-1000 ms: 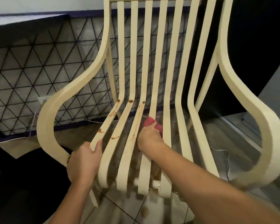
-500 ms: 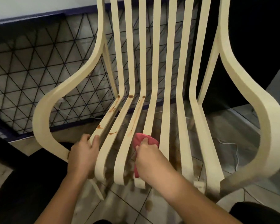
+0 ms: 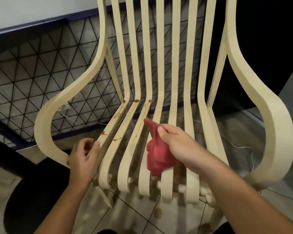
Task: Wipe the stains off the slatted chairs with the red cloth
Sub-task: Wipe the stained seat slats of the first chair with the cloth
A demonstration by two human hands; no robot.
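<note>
Tiled floor [image 3: 142, 220], triangular wire mesh panel [image 3: 32, 73], white wall [image 3: 32, 10]

The cloth [image 3: 156, 154] hangs over the chair's [image 3: 189, 105] seat, right of the stains [image 3: 118, 114].

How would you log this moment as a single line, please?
right hand: grips red cloth over seat slats | left hand: holds leftmost slat | stains: brown, on left slats
</note>
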